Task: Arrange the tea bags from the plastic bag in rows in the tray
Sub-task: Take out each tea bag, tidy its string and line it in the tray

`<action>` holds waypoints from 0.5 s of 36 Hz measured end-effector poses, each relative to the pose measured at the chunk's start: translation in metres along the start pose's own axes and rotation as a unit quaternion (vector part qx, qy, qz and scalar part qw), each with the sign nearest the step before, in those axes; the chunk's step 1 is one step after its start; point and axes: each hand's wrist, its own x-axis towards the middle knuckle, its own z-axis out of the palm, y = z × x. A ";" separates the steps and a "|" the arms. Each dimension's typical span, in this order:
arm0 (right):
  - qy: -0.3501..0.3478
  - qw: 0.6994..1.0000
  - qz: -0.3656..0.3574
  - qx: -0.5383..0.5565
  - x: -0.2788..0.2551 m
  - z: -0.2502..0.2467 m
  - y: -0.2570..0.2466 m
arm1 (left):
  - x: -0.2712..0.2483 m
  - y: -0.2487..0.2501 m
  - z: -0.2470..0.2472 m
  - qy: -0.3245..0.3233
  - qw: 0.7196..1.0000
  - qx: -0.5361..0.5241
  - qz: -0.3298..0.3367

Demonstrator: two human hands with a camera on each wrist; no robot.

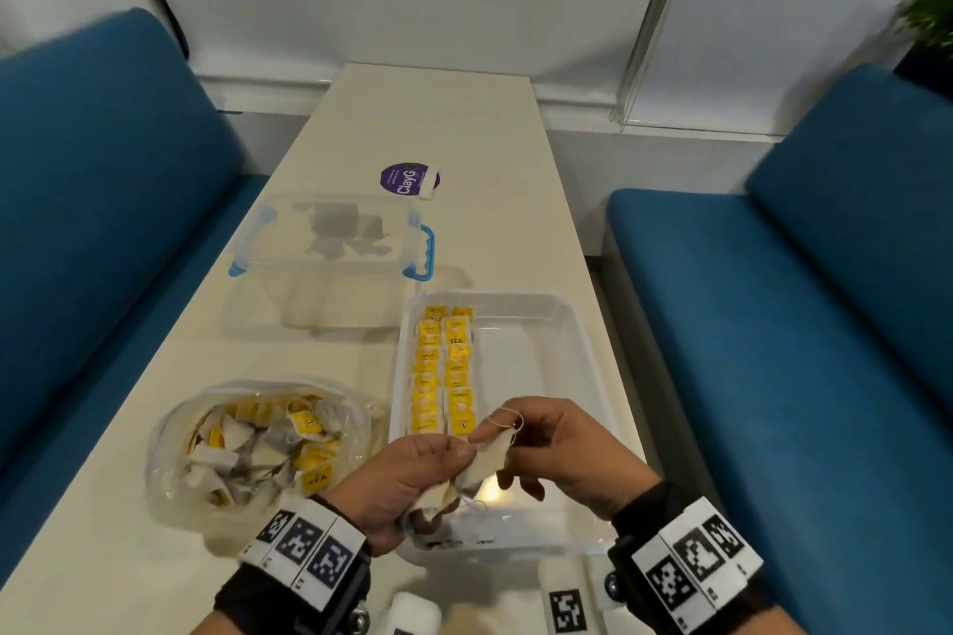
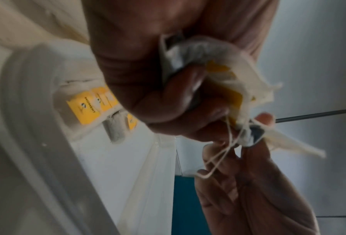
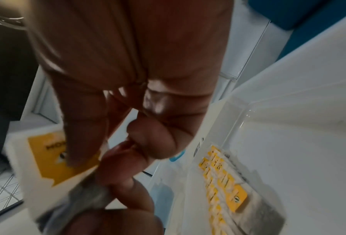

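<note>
The tray (image 1: 582,325) is sitting near the table's (image 1: 438,119) right edge, with two rows of tea bags (image 1: 442,369) lying along its left side. The bag (image 1: 175,433) of loose ones is sitting left of it, at the table's left edge. Over the tray's near end, the left hand (image 1: 407,474) is clutching a small bunch of tea bags (image 1: 477,467), and the right hand (image 1: 552,443) is pinching one by a corner. They look light, soft and easy to tear, so holding the paper edge seems best. The strings (image 2: 216,160) are looping together. The bunch is blurry and I cannot count it.
</note>
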 end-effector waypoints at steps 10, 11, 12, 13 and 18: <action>0.162 0.985 0.054 -0.026 0.008 0.006 0.028 | 0.003 -0.001 -0.012 0.145 0.982 0.095 0.068; 0.188 0.979 0.073 -0.022 0.010 0.008 0.031 | 0.005 -0.002 -0.016 0.169 0.976 0.107 0.081; 0.209 0.973 0.092 -0.027 0.013 0.008 0.034 | 0.007 -0.003 -0.020 0.185 0.971 0.116 0.092; 0.225 0.967 0.109 -0.041 0.015 0.009 0.037 | 0.007 -0.003 -0.023 0.195 0.967 0.126 0.099; 0.248 0.940 0.174 -0.157 0.022 0.016 0.058 | 0.008 -0.007 -0.029 0.200 0.962 0.155 0.108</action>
